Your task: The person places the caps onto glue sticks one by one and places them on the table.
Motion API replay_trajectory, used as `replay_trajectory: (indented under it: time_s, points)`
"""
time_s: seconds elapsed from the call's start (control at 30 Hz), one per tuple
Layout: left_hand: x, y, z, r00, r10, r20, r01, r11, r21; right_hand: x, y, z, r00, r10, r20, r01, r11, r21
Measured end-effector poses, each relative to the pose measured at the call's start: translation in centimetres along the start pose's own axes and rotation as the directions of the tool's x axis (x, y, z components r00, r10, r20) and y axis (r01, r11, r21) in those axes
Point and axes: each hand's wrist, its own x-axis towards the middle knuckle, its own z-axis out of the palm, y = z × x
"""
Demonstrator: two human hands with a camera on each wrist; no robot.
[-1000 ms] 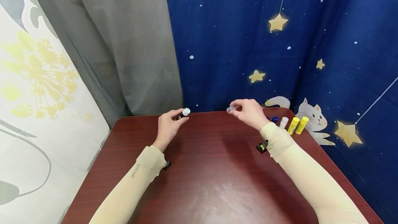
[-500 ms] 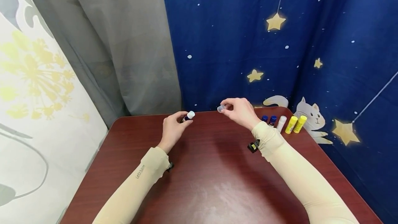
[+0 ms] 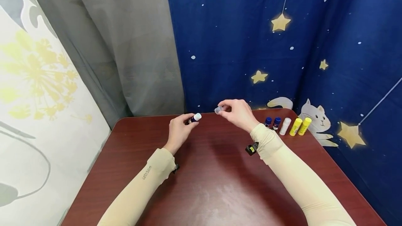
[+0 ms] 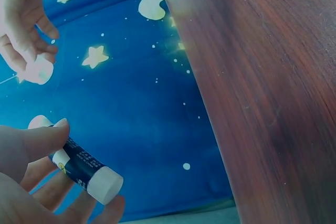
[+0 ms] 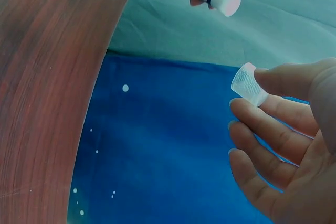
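In the head view my left hand (image 3: pixel 179 130) grips a glue stick (image 3: pixel 196 117) with a dark blue label, tilted, its white end toward the right. The left wrist view shows the thumb and fingers around the label of the glue stick (image 4: pixel 84 165), white at both ends. Across from it, my right hand (image 3: pixel 239 114) pinches a small translucent cap (image 5: pixel 248 84) between thumb and fingers; the other fingers of that hand spread out below. Cap and glue stick are a short gap apart, both held in the air near the table's far edge.
Several glue sticks stand in a row at the far right of the reddish-brown table (image 3: pixel 216 177): two with blue caps (image 3: pixel 276 122), a white one (image 3: pixel 285 126) and two yellow ones (image 3: pixel 296 127). A star-printed blue curtain (image 3: pixel 226 44) and a grey curtain (image 3: pixel 144 44) hang behind.
My right hand has moved left with the cap, and my left hand has moved slightly right with the glue stick, narrowing the gap. The blue-capped sticks in the row are more exposed.
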Motion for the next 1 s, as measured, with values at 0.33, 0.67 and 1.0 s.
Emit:
replay_trajectory:
  time_s: [0.33,0.67,1.0]
  points:
    - [0.0,0.2,0.6,1.000,0.021,0.010,-0.022,1.000,0.021,0.0,-0.6,0.9,1.000,-0.012,0.027,0.012,1.000,0.007]
    - [-0.2,0.5,1.1,0.999,0.040,0.022,-0.041,0.998,0.042,0.2,-1.1,2.0,0.998,-0.052,0.024,0.052,0.999,-0.001]
    - [-0.2,0.8,1.4,0.998,0.066,0.024,-0.067,0.997,0.043,0.2,-1.5,2.6,0.998,-0.066,0.020,0.065,0.997,0.030]
